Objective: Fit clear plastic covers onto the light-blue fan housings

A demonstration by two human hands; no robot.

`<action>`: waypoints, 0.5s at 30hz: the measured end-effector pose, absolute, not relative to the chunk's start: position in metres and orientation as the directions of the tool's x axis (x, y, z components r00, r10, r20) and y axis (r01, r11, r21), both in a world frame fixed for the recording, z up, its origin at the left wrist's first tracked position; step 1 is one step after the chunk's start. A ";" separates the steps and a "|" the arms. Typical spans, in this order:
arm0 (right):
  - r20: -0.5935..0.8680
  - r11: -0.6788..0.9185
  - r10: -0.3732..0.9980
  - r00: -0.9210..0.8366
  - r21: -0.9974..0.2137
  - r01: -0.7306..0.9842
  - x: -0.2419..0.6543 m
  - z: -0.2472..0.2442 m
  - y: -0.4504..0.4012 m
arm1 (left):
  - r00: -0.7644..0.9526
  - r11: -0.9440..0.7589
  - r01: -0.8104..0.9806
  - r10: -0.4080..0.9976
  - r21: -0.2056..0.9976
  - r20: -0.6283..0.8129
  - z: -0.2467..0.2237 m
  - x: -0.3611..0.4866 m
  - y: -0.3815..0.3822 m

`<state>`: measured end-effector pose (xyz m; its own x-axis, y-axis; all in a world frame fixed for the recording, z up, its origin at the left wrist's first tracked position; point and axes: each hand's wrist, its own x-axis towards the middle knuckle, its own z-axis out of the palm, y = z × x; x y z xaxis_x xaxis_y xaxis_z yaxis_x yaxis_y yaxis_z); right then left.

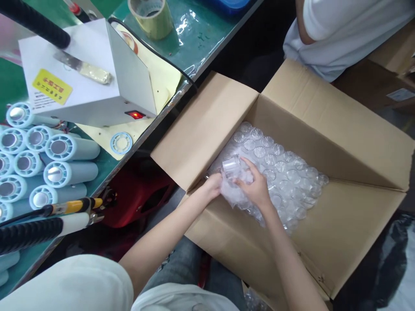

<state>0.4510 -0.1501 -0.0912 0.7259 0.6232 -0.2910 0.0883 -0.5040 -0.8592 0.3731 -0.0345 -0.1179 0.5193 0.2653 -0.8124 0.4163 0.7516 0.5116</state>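
Observation:
Over the open cardboard box, both of my hands work at its near left corner. My left hand is closed at the edge of a thin, cloudy plastic bag. With its thumb and index finger curved, my right hand grips a clear plastic cylinder that lies against the bag. Exactly where the fingertips press is partly hidden by the film. Beneath and beyond the hands, rows of clear round plastic pieces stand packed inside the box.
On the green bench at left are a white machine box with a lit red switch, a tape roll, a blue ring and several light-blue cylinders. Another person's arm and shirt show beyond the raised flaps.

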 end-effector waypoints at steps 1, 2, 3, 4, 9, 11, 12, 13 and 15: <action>-0.289 -0.502 0.633 0.719 -0.859 0.097 0.450 -0.091 -0.145 | 0.511 0.728 0.438 0.280 0.526 -0.813 -0.117 0.372 -0.036; -0.285 -0.503 0.627 0.725 -0.859 0.097 0.448 -0.093 -0.140 | 0.502 0.701 0.463 0.297 0.542 -0.812 -0.117 0.371 -0.037; -0.279 -0.504 0.608 0.743 -0.859 0.090 0.448 -0.096 -0.136 | 0.496 0.673 0.489 0.309 0.555 -0.811 -0.116 0.369 -0.039; -0.273 -0.507 0.582 0.766 -0.858 0.079 0.447 -0.101 -0.133 | 0.492 0.643 0.519 0.314 0.563 -0.812 -0.115 0.366 -0.040; -0.249 -0.520 0.503 0.828 -0.852 0.060 0.452 -0.108 -0.156 | 0.474 0.482 0.658 0.332 0.579 -0.815 -0.116 0.360 -0.032; -0.255 -0.519 0.504 0.825 -0.853 0.054 0.454 -0.098 -0.177 | 0.456 0.433 0.674 0.392 0.598 -0.799 -0.121 0.371 -0.022; -0.267 -0.517 0.521 0.811 -0.855 0.051 0.454 -0.091 -0.187 | 0.447 0.418 0.674 0.425 0.609 -0.787 -0.125 0.381 -0.016; -0.284 -0.512 0.551 0.784 -0.858 0.049 0.454 -0.085 -0.195 | 0.438 0.410 0.669 0.456 0.620 -0.775 -0.130 0.394 -0.011; -0.329 -0.494 0.634 0.700 -0.868 0.039 0.453 -0.076 -0.204 | 0.417 0.415 0.645 0.512 0.642 -0.751 -0.144 0.425 -0.002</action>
<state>0.4534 -0.2045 -0.0763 0.6999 0.6339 -0.3290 0.0393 -0.4942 -0.8685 0.4247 -0.0022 -0.1438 0.4171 0.5122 -0.7508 0.6448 0.4154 0.6416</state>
